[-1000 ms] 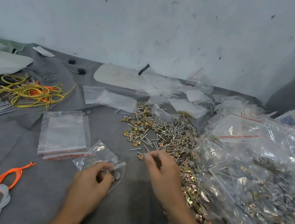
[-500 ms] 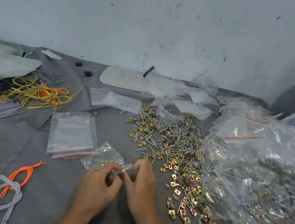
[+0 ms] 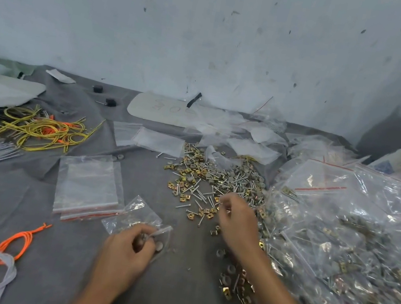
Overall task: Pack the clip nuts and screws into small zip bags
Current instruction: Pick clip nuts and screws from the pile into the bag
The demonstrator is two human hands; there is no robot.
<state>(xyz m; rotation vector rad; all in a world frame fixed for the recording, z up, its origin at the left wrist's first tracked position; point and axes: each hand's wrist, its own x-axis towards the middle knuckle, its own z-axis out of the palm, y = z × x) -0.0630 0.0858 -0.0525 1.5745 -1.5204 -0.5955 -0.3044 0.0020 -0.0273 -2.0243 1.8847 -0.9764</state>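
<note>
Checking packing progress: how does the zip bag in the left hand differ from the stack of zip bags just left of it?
The held bag, gripped by the left hand, is crumpled; the stack lies flat and untouched on the grey cloth. A few small round pieces show through the held bag; the stack looks empty. Both are small, clear plastic.

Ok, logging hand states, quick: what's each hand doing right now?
Left hand: closed, gripping the small zip bag.
Right hand: curled over the hardware pile; whether it pinches anything cannot be told.
</note>
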